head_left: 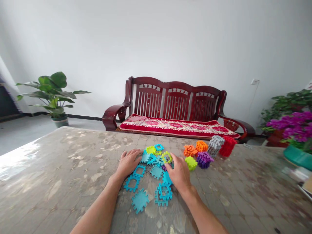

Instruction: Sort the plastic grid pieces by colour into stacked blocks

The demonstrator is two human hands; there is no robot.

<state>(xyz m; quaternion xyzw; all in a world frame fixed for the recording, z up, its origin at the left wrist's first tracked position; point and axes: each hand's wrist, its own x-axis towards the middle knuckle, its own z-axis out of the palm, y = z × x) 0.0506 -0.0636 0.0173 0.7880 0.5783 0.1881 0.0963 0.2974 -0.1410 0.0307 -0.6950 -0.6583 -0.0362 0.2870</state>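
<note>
Blue interlocking plastic tiles lie loosely scattered on the table between my hands, some solid like the blue square tile, some open like the blue frame tile. My left hand rests palm down at the left of the pile, fingers stretched out, fingertips beside a light blue tile. At the right of the pile, my right hand pinches a lime-green frame tile between thumb and fingers, tilted up. Another lime-green tile lies at the back. A bit of purple shows near my right thumb.
Right of my hands stand sorted stacks: lime green, purple, orange, grey and red. Beyond the patterned table is a wooden bench. Purple flowers in a teal pot stand at the far right.
</note>
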